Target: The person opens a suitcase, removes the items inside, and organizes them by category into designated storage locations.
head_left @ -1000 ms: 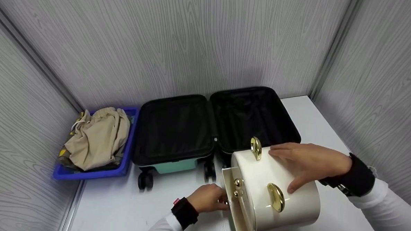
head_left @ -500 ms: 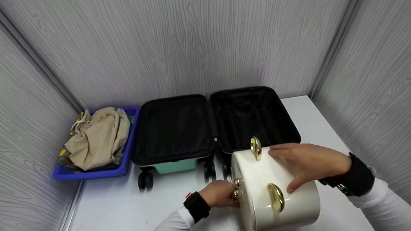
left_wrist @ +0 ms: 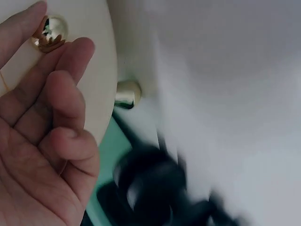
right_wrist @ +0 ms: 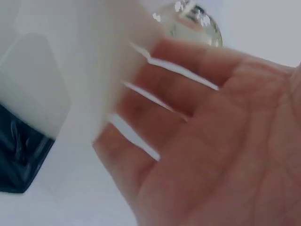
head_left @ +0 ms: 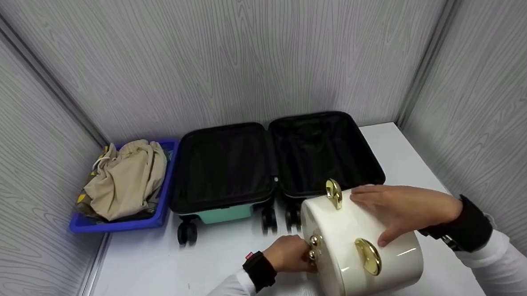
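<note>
A glossy white drum-shaped box with gold feet lies tipped on its side at the front right of the table in the head view. Its flat face, with two round gold knobs, is turned to the left. At that face is my left hand; in the left wrist view its thumb and forefinger pinch a ball-shaped drawer knob. Straight, spread fingers of my right hand rest on the box's curved side, between the gold feet and the right end. The right wrist view shows that palm and a foot.
Behind the box, an open suitcase with black lining, teal shell and black wheels lies against the back wall. Left of it stands a blue basket heaped with beige clothing. Grey panel walls enclose the white table.
The drawer that stuck out of the box's face has slid in, with my left hand moving right to the knobs. The box and my right hand have shifted slightly right and nearer.
</note>
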